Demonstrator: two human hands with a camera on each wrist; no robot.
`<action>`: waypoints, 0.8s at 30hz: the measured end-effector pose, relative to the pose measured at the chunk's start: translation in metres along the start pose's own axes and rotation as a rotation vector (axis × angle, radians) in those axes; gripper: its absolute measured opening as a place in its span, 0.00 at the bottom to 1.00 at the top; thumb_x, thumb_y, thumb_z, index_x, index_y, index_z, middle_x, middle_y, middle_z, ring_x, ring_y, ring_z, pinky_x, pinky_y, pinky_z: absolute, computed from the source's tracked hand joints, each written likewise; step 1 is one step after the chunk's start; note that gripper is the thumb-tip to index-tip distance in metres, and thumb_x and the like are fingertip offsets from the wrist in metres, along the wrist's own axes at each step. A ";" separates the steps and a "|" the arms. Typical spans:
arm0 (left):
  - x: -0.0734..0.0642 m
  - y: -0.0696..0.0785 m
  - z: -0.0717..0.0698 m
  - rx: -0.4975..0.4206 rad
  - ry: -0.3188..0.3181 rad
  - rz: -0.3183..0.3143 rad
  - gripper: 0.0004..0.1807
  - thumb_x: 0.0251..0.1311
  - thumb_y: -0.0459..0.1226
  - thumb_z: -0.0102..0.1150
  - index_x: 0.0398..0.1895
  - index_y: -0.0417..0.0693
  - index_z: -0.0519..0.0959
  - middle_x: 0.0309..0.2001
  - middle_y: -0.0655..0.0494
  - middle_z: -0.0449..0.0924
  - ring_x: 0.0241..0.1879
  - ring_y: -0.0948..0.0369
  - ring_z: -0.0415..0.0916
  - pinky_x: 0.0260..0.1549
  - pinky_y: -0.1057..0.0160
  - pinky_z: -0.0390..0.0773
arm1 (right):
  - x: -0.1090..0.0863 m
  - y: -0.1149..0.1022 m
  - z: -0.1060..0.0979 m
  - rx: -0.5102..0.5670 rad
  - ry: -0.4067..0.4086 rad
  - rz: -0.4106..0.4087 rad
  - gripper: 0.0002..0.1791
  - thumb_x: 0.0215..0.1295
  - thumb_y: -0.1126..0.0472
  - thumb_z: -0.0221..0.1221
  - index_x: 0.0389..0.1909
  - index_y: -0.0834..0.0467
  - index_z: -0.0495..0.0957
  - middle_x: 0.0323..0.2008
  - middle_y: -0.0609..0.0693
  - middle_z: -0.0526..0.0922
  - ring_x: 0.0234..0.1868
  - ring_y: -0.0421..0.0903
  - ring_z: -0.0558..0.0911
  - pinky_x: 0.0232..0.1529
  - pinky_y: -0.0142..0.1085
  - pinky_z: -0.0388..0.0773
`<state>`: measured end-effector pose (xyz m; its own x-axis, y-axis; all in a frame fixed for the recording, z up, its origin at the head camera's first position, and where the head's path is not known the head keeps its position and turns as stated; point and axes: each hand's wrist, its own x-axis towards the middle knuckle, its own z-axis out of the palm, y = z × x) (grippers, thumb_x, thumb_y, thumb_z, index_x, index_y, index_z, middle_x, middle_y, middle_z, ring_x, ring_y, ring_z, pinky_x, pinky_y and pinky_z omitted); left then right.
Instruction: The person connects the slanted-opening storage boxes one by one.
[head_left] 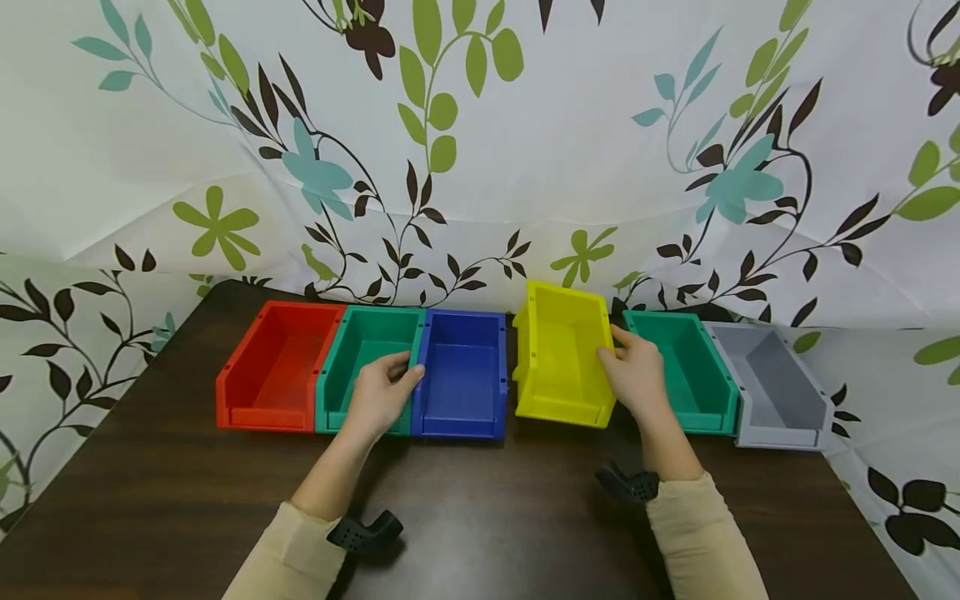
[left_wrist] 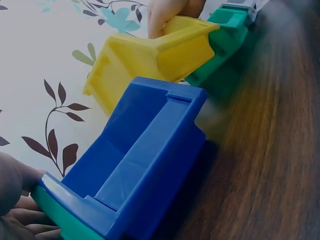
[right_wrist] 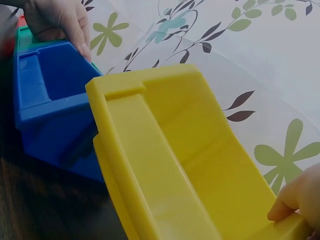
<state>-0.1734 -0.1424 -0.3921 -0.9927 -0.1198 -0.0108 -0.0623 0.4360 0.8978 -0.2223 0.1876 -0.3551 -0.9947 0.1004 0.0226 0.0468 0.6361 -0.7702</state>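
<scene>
In the head view, a yellow bin (head_left: 566,350) sits a little raised and tilted, apart from the row to its left. My right hand (head_left: 636,371) grips its right wall, thumb inside the bin in the right wrist view. My left hand (head_left: 378,396) pinches the adjoining walls of a blue bin (head_left: 460,375) and a green bin (head_left: 382,329). In the left wrist view, its thumb lies at the blue rim and the other fingers are on the green side. The blue bin stands between the green and yellow ones, with a gap before the yellow.
A red bin (head_left: 281,358) stands left of the green one. Right of the yellow bin are a second green bin (head_left: 682,358) and a grey bin (head_left: 772,375). All stand along the back of a dark wooden table (head_left: 495,517), before a leaf-patterned cloth (head_left: 525,150).
</scene>
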 end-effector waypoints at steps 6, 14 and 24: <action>-0.002 -0.002 -0.001 0.012 -0.002 0.007 0.28 0.66 0.41 0.53 0.63 0.32 0.67 0.59 0.34 0.72 0.58 0.45 0.73 0.54 0.48 0.75 | -0.001 -0.001 0.000 -0.005 -0.039 -0.007 0.29 0.67 0.60 0.50 0.68 0.64 0.61 0.54 0.66 0.78 0.46 0.57 0.84 0.38 0.41 0.84; -0.002 0.001 -0.002 0.020 -0.004 0.009 0.28 0.66 0.41 0.54 0.63 0.31 0.67 0.59 0.34 0.72 0.58 0.45 0.73 0.54 0.49 0.75 | -0.003 -0.003 0.000 -0.011 -0.055 -0.006 0.29 0.67 0.60 0.50 0.68 0.65 0.61 0.54 0.67 0.77 0.46 0.57 0.84 0.38 0.41 0.84; 0.000 -0.001 -0.002 0.013 -0.006 0.018 0.28 0.65 0.41 0.54 0.63 0.31 0.67 0.59 0.34 0.72 0.58 0.45 0.73 0.54 0.50 0.75 | -0.004 -0.006 0.001 -0.032 -0.071 0.004 0.29 0.67 0.60 0.50 0.68 0.65 0.61 0.53 0.67 0.78 0.46 0.57 0.83 0.41 0.43 0.83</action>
<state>-0.1731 -0.1443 -0.3920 -0.9943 -0.1066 0.0026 -0.0458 0.4498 0.8920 -0.2188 0.1821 -0.3511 -0.9984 0.0495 -0.0267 0.0528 0.6604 -0.7491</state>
